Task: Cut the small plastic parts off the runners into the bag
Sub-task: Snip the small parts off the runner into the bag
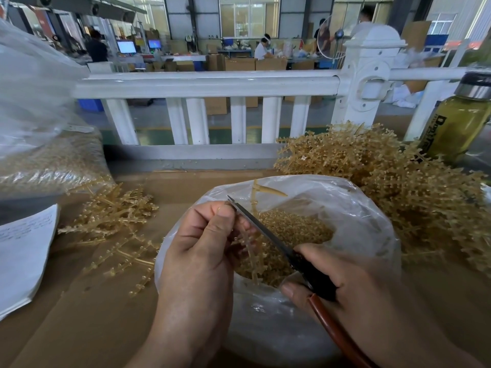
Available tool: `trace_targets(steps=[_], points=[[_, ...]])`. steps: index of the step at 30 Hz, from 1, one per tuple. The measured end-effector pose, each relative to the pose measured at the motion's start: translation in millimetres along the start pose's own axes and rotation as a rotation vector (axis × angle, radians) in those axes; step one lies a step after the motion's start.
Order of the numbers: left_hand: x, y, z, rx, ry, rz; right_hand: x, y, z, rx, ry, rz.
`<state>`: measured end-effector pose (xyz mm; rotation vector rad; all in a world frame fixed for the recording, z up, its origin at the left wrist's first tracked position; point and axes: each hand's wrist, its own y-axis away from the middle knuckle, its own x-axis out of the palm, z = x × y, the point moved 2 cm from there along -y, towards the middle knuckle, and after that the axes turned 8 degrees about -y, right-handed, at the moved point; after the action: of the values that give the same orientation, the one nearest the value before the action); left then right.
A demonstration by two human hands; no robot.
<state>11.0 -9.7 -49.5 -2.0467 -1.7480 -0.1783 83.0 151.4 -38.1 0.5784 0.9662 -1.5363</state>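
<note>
Cardboard table (106, 314) — bag (358, 221); bottle (457, 128) lettering unclear

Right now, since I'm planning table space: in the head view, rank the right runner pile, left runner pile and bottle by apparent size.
1. right runner pile
2. left runner pile
3. bottle, though the frame edge crops it, so its rank is unsure.

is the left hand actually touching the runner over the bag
Touching. The head view shows the left hand pinching the runner between thumb and fingers above the bag, while the right hand grips the scissors.
</note>
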Motion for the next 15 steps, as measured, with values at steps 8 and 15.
trace_targets(steps=[8,15], points=[[2.2,0.4,-1.3,0.002,-0.008,-0.005,0.5,0.0,-1.3,-0.011,-0.040,-0.023],[3.4,0.7,-2.6,0.004,-0.003,-0.001,-1.2,0.4,-0.7,-0.017,-0.040,-0.013]])
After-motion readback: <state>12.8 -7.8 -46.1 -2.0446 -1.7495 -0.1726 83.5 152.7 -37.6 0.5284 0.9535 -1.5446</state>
